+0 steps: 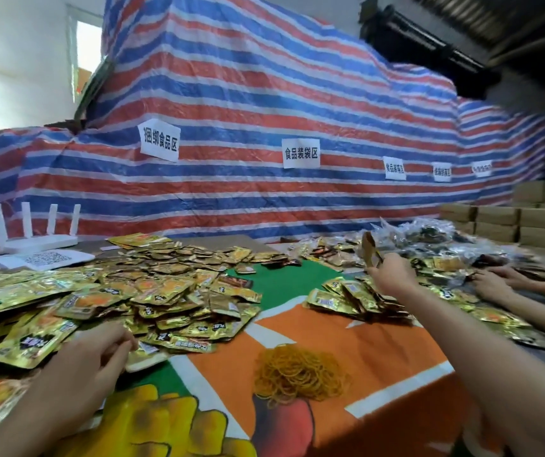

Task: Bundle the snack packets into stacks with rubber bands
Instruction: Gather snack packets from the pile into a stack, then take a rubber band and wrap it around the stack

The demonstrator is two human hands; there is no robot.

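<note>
Scene: A worker is sitting at a desk (373, 351) draped in an orange-and-green printed cloth, facing a striped tarpaulin (264, 94).
Loose stock: Gold snack packets (152, 285) are lying in a broad heap over the left half of the desk.
Right hand: The right hand (393, 275) is reaching far across the desk, its fingers closing round a raised packet (370, 250) that is standing upright above the clutter.
Left hand: The left hand (99, 351) is resting at the near edge of the heap, fingers curling onto the packets. Whether they are pinching one cannot be told.
Bands: The rubber bands (297, 371) are sitting in a tangled mound at the front of the desk, between the two arms, with neither hand touching them.
Stacks: A leaning row of packets (356, 298) is lying just beside the right forearm. No band is showing on it.
Neighbour: Another person's hands (495, 282) are working at the far right.
Risk: With the arm stretching over that leaning row, the forearm is likely to topple it on the way back. The slick foil could also be letting any gathered stack fan apart before a band is going round it.
</note>
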